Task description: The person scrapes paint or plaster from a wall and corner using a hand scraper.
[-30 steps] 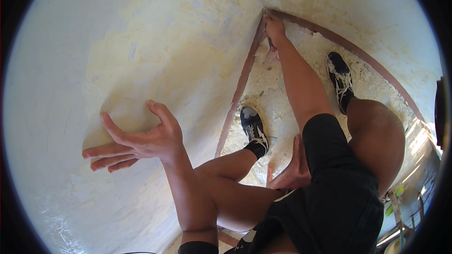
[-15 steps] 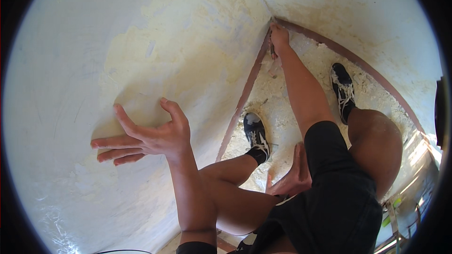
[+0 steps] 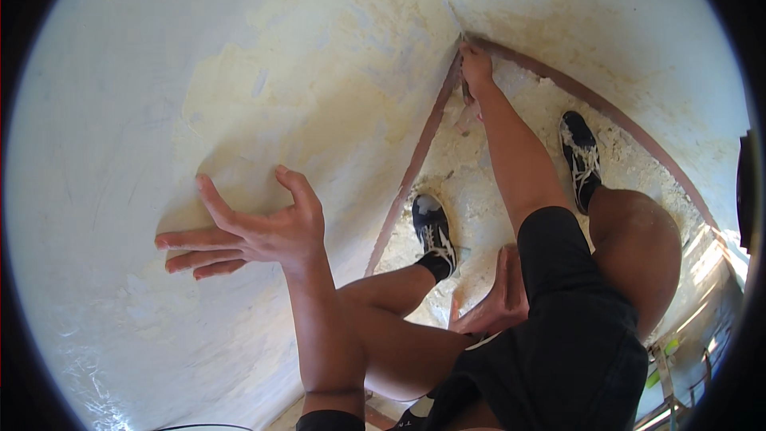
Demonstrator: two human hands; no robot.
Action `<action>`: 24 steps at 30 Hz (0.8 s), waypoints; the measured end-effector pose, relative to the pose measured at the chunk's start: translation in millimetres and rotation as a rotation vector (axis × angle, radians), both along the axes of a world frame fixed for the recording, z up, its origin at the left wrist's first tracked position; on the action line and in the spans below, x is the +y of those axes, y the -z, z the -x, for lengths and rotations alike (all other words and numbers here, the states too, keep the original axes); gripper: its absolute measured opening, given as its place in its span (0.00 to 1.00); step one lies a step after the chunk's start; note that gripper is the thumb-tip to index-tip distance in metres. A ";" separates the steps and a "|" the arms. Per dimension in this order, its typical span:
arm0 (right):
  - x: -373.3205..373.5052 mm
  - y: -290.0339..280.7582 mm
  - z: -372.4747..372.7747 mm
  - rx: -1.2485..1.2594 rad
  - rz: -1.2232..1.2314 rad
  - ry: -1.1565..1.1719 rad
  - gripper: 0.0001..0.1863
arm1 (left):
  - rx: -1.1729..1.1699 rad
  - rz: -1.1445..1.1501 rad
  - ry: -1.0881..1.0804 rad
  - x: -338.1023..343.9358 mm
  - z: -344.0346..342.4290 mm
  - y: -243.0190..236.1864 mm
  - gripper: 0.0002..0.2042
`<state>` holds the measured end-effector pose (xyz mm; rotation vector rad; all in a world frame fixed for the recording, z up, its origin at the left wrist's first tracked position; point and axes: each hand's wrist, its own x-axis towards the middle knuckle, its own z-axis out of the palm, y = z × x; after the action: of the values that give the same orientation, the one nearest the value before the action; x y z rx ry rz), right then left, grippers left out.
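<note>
- Fingers of my bare left hand are splayed well apart, thumb out, palm toward the yellow-stained, off-white plastered wall; the tips look to be resting on it, and nothing is held there.
- My bare right hand, ahead of the left and well to its right, is clamped on a slim, dark-handled tool.
- That tool sits under my right fingers, its handle showing just below them; its far end is hidden or too small to make out, right at the corner where the walls meet.
- Just below my right hand, near the handle, is a small, pinkish, see-through thing, too blurred to name.
- Reddish-brown painted strips run along the foot of the walls from beside my right hand: one straight strip down its left, one curved strip off to its right.
- Beneath my right forearm lies a pale floor littered with crumbly debris.
- Two black shoes with white laces stand on it nearer me than my right hand: left shoe, right shoe.
</note>
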<state>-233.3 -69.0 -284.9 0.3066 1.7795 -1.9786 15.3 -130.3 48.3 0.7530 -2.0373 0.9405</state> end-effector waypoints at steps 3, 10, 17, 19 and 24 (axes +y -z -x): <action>-5.0 -0.4 -2.3 -0.458 0.304 0.180 0.18 | -0.007 -0.011 -0.019 1.9 -0.6 -0.6 0.40; 2.7 -10.3 -19.8 -0.019 0.072 0.042 0.19 | -0.021 -0.005 -0.018 5.5 3.0 -0.7 0.39; 1.4 9.6 -21.9 0.193 -0.142 -0.018 0.20 | -0.036 -0.007 -0.026 5.8 1.4 2.7 0.42; -4.3 -8.8 -7.5 0.080 -0.069 -0.045 0.20 | -0.039 0.003 -0.042 2.0 0.0 -1.6 0.42; 6.1 3.5 -1.4 0.206 -0.066 -0.038 0.18 | -0.002 -0.010 -0.034 2.2 6.0 3.1 0.42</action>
<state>-232.0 -62.9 -288.5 0.0903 1.9648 -1.9885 9.3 -128.1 45.2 0.7944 -2.0380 0.9510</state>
